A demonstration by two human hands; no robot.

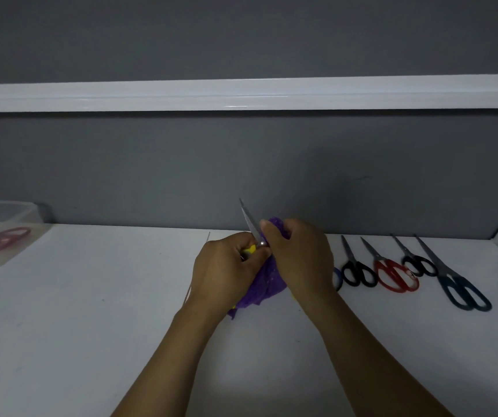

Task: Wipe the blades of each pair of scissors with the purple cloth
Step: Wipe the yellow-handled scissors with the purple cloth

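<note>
Above the white table, the left hand is gripping the yellow-handled scissors by the handle, blade pointing up and away, seemingly to steady them, while the right hand is pinching the purple cloth around the blade's base for wiping.

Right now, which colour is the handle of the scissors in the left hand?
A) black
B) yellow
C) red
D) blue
B: a yellow handle shows inside the left hand, under the raised blade; the right hand holds the purple cloth.
</note>
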